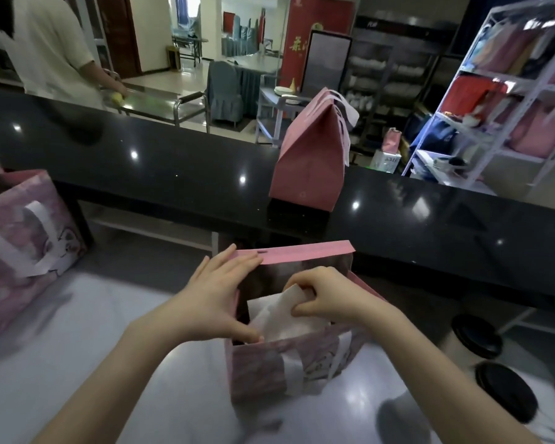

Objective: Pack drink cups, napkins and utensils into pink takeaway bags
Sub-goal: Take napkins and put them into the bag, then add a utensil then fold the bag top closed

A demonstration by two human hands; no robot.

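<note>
An open pink takeaway bag point(269, 370) with white handles stands on the pale worktop in front of me. My left hand point(218, 293) rests on the bag's left rim, fingers spread over the edge and thumb inside. My right hand point(327, 296) pinches a white napkin point(279, 318) that sits partly inside the bag's mouth. What lies deeper in the bag is hidden. A closed pink bag point(308, 161) stands on the black counter behind. Two black-lidded drink cups point(507, 389) stand at the lower right.
Another patterned pink bag point(23, 238) lies at the left on the worktop. The raised black counter point(173, 161) runs across behind the bags. A person in a pale shirt point(52, 49) stands beyond it at the far left. A white shelf rack point(494, 100) fills the right background.
</note>
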